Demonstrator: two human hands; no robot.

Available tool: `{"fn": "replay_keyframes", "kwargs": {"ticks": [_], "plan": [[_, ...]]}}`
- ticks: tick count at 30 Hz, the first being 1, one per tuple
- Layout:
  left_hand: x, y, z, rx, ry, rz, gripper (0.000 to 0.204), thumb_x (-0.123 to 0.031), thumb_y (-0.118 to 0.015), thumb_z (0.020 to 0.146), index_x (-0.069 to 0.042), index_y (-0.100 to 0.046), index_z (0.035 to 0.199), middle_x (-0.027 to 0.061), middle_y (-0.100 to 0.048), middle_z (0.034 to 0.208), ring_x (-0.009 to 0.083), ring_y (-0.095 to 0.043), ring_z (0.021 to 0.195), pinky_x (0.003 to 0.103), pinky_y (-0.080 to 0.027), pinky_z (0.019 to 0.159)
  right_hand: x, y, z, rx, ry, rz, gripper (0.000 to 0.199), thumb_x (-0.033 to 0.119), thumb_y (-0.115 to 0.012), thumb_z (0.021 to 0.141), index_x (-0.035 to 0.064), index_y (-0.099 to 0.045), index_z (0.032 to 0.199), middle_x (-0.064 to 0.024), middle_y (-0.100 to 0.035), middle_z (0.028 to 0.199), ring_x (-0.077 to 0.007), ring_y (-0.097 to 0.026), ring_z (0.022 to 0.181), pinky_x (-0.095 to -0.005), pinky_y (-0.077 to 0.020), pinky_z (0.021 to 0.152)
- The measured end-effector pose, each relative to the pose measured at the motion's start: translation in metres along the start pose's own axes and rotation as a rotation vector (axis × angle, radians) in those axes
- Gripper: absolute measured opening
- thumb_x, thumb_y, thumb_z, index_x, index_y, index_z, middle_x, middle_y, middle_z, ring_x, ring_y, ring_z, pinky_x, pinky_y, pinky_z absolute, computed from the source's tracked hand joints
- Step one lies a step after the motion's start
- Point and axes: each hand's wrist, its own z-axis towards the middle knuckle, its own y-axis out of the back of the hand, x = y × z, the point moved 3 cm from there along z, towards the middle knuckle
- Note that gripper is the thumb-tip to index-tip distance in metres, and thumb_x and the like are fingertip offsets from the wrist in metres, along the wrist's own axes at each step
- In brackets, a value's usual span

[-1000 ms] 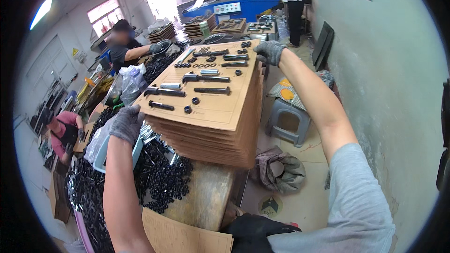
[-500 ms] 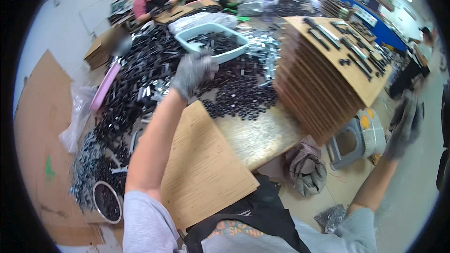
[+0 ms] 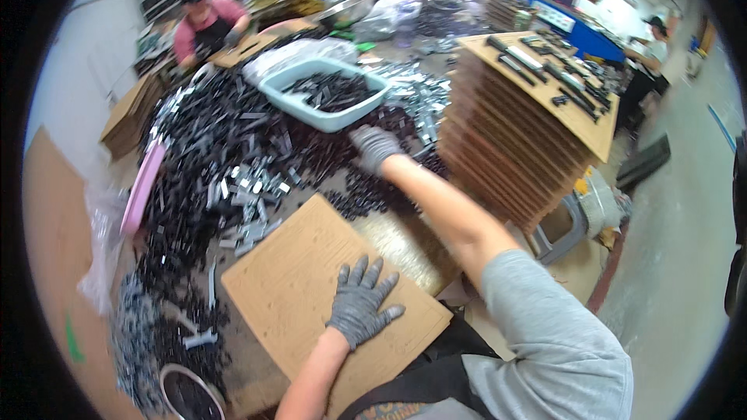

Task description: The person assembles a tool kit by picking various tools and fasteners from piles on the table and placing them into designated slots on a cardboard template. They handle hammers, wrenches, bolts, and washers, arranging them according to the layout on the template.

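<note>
My left hand [image 3: 362, 303], in a grey glove, lies flat with fingers spread on a tan fibreboard sheet [image 3: 284, 272] in front of me. Pencil-like outlines mark the sheet. Across the table, my gloved right hand [image 3: 377, 148] reaches into dark small parts [image 3: 362, 190], just beside a pale blue basin [image 3: 319, 118]. Its fingers look bent together; whatever they hold is hidden among the parts. Black strip-shaped pieces [image 3: 334, 93] fill much of the basin.
Heaped black and silver metal pieces [image 3: 226, 132] cover the table's left side. At right rises a tall stack of boards [image 3: 506, 132], black and silver parts on top. A pink tray [image 3: 144, 187] and round bowl [image 3: 191, 393] stand left. Other people [image 3: 206, 19] work farther back.
My left hand has come down from near the basin onto the sheet. My right hand has swung from the far right into the dark parts. The sheet sits turned differently.
</note>
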Motion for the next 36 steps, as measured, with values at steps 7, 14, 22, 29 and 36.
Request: {"fn": "replay_keyframes", "kwargs": {"ticks": [7, 14, 22, 29, 36], "plan": [[0.005, -0.006, 0.025, 0.016, -0.102, -0.073, 0.059, -0.056, -0.057, 0.081, -0.011, -0.061, 0.118, 0.0167, -0.049, 0.135, 0.0377, -0.033, 0.134, 0.057, -0.013, 0.112, 0.01, -0.007, 0.015, 0.148, 0.043, -0.056, 0.056, 0.024, -0.069, 0.075, 0.0061, -0.051, 0.125, -0.0223, -0.054, 0.123, -0.0377, -0.062, 0.102, -0.0449, -0.0538, 0.079], [0.006, -0.001, 0.027, -0.058, -0.136, -0.141, 0.041, -0.042, -0.063, 0.08, -0.01, -0.066, 0.106, 0.0128, -0.059, 0.122, 0.0342, -0.043, 0.127, 0.055, -0.016, 0.112, 0.017, -0.016, 0.023, 0.142, -0.023, 0.006, 0.033, 0.015, -0.05, 0.089, 0.0052, -0.056, 0.119, -0.0192, -0.068, 0.099, -0.0343, -0.067, 0.091, -0.046, -0.0545, 0.073], [0.002, -0.001, 0.024, -0.126, -0.131, -0.105, 0.035, -0.037, -0.064, 0.081, -0.011, -0.066, 0.104, 0.0107, -0.06, 0.121, 0.0314, -0.045, 0.126, 0.053, -0.019, 0.112, 0.036, -0.011, 0.018, 0.152, 0.102, -0.205, 0.021, 0.012, -0.06, 0.08, 0.0087, -0.075, 0.094, -0.0149, -0.071, 0.094, -0.0308, -0.07, 0.087, -0.0436, -0.0557, 0.069], [0.008, -0.002, 0.019, -0.109, -0.123, -0.14, 0.035, -0.039, -0.058, 0.084, -0.012, -0.065, 0.106, 0.0105, -0.056, 0.128, 0.0284, -0.041, 0.131, 0.052, -0.02, 0.112, 0.043, 0.004, 0.015, 0.282, 0.093, -0.293, 0.022, 0.017, -0.057, 0.083, 0.011, -0.075, 0.094, -0.0147, -0.071, 0.097, -0.0312, -0.069, 0.091, -0.0478, -0.055, 0.071], [0.021, 0.0, 0.002, -0.329, 0.037, -0.434, 0.036, -0.028, -0.059, 0.087, -0.008, -0.061, 0.117, 0.0143, -0.055, 0.128, 0.033, -0.048, 0.123, 0.048, -0.033, 0.107, 0.048, 0.039, 0.001, 0.215, 0.142, -0.264, 0.024, 0.023, -0.064, 0.074, 0.0072, -0.071, 0.091, -0.018, -0.069, 0.091, -0.0336, -0.067, 0.088, -0.0443, -0.0542, 0.075]]}}
